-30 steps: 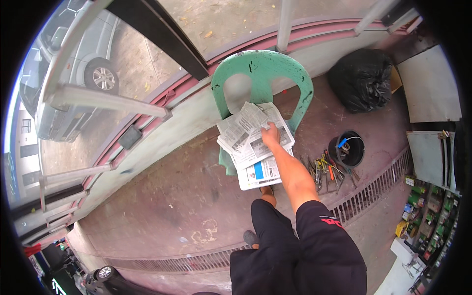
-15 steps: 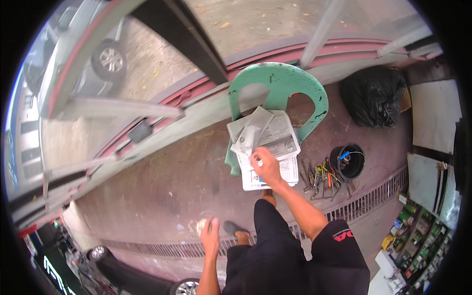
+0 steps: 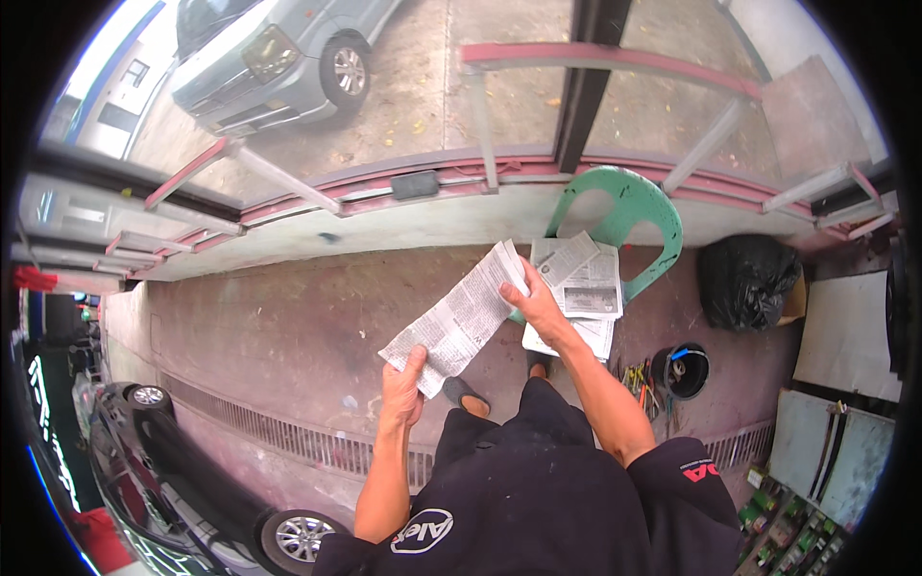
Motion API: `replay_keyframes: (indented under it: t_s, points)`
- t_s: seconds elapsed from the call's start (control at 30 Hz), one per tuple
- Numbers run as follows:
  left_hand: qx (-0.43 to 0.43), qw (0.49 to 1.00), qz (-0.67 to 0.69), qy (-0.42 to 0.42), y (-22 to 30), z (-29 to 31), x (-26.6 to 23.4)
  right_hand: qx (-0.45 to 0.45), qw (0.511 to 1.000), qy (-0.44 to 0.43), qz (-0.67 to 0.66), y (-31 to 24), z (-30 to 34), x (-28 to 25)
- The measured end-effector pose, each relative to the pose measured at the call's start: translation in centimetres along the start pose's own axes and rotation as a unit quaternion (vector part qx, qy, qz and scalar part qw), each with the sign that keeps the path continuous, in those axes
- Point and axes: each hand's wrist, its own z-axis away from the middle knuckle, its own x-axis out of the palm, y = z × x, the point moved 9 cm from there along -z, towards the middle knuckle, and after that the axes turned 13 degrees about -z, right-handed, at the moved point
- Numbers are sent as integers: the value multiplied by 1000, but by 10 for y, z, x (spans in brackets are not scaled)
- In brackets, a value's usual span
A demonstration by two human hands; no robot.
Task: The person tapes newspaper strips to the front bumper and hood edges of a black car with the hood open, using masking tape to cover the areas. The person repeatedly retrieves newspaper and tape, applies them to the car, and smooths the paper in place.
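Observation:
A folded sheet of newspaper (image 3: 453, 324) stretches slantwise between my two hands, above the floor. My left hand (image 3: 403, 392) grips its lower left end, thumb on top. At the upper right end my right hand (image 3: 536, 303) is closed on the folded edge, its thumb laid over the paper. Just right of that hand, a stack of newspapers (image 3: 591, 288) lies on the seat of a green plastic chair (image 3: 651, 204) with dark specks. A smaller folded piece rests on top of the stack. My right forearm passes close to the stack's near edge.
Right of the chair are a black bucket (image 3: 688, 372), loose hand tools (image 3: 638, 380) and a black garbage bag (image 3: 747, 280). A floor grating (image 3: 279, 424) runs behind my feet. A dark car (image 3: 182, 461) stands lower left; a silver vehicle (image 3: 298, 67) is outside the glass.
My right hand has left the stack and brought the newspaper leftward. My left hand, apart from it before with something pale at its fingers, now grips the paper. The view has turned left.

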Motion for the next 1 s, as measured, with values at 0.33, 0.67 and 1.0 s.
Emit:
replay_keyframes:
  t_s: [0.33, 0.67, 1.0]
  points:
    - [94, 976, 150, 124, 29, 67, -190, 22, 986, -162, -28, -40, 22, 239]
    - [141, 961, 121, 203, 35, 109, -285, -122, 954, -187, 200, -57, 47, 358]
    - [240, 939, -160, 188, 138, 59, -228, -510, 665, -236, 492, -244, 80, 436]
